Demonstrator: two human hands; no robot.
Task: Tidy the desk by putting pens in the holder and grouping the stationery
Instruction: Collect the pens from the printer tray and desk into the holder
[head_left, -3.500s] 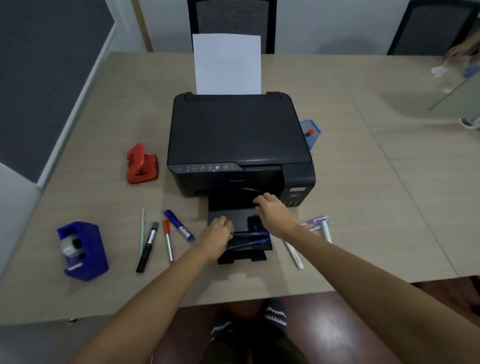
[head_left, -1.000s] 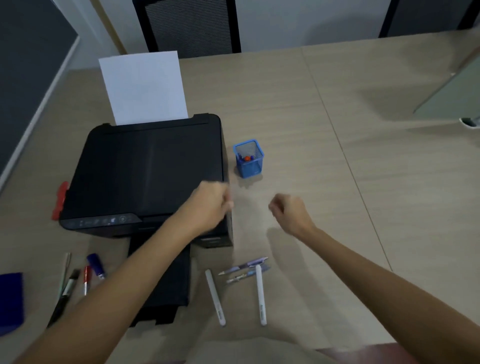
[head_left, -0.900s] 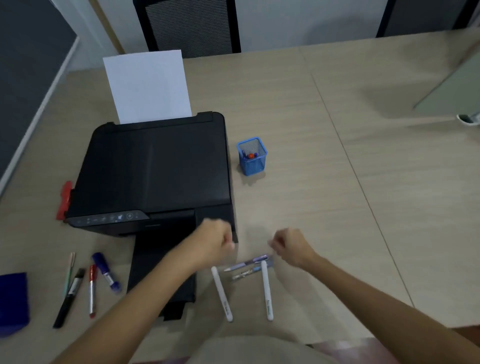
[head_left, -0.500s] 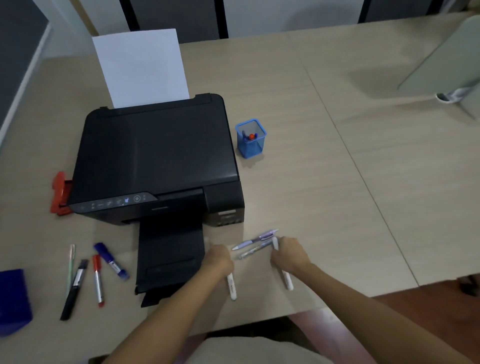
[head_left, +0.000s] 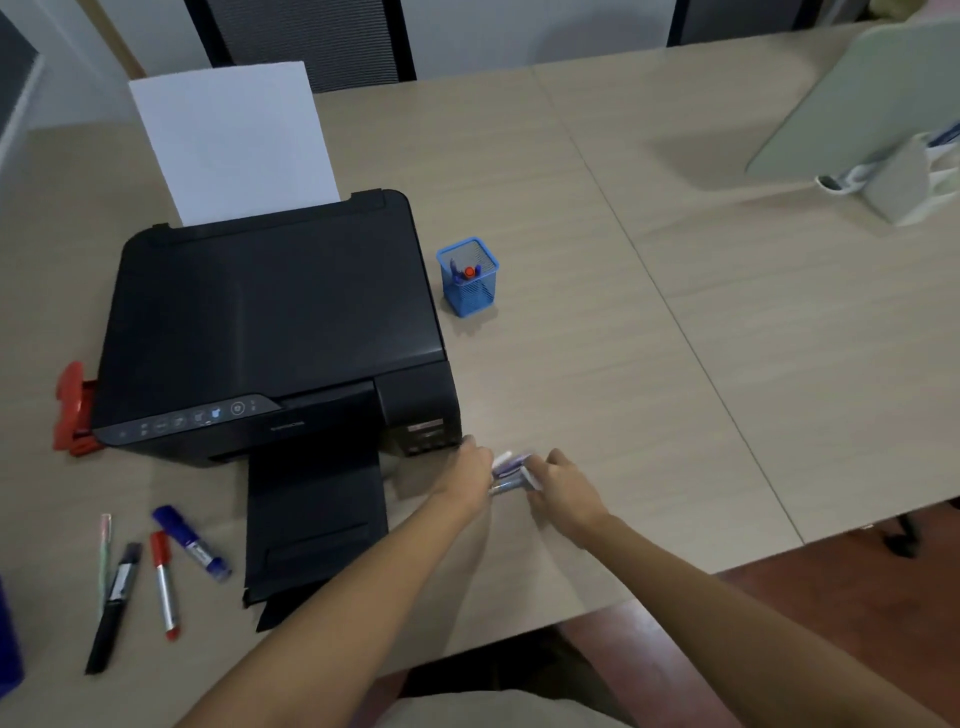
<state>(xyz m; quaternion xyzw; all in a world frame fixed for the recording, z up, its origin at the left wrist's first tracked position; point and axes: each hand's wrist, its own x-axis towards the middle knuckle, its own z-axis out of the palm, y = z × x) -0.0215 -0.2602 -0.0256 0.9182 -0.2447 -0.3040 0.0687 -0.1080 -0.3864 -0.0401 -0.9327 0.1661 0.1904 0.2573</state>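
Observation:
Just right of the printer's front corner, my left hand (head_left: 471, 474) and my right hand (head_left: 558, 483) close from both sides on a bunch of white and purple pens (head_left: 510, 471) lying on the desk. A blue mesh pen holder (head_left: 468, 277) stands farther back beside the printer, with an orange-tipped pen and a blue one inside. At the near left lie a blue marker (head_left: 190, 542), a red marker (head_left: 165, 584), a black marker (head_left: 114, 606) and a thin green pen (head_left: 104, 557).
A black printer (head_left: 270, 322) with a sheet of paper and an extended front tray (head_left: 317, 530) fills the desk's left half. A red hole punch (head_left: 72, 410) sits at its left. A blue tape dispenser (head_left: 8, 649) is at the left edge. A green panel (head_left: 857, 98) stands far right.
Both hands dropped from mid-air near the printer to the loose pens and swept them together into one bunch between them. The camera view shifted.

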